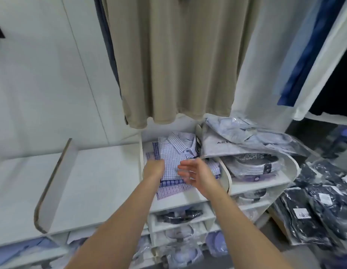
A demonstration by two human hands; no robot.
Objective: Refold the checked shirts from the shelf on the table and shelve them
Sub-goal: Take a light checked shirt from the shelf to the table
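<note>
Checked shirts [176, 152] stacked on shelf [178, 198], prob. pickup step: left hand [154, 168] at stack edge, fingers hidden so grip can't be told; right hand [195, 173] blurred, fingers spread w/ nothing held; next needs a grip on both sides.

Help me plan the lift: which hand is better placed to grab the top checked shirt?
Left. The left hand sits at the left edge of the top shirt; the right hand hovers open above it.

I cannot see the fingers of my left hand [154, 168]; they drop out of sight at the left edge of the checked shirts [176, 150]. Just right of it, my right hand [190, 173] is blurred at the fingertips. Under both hands, the lower shirts are mostly covered.
</note>
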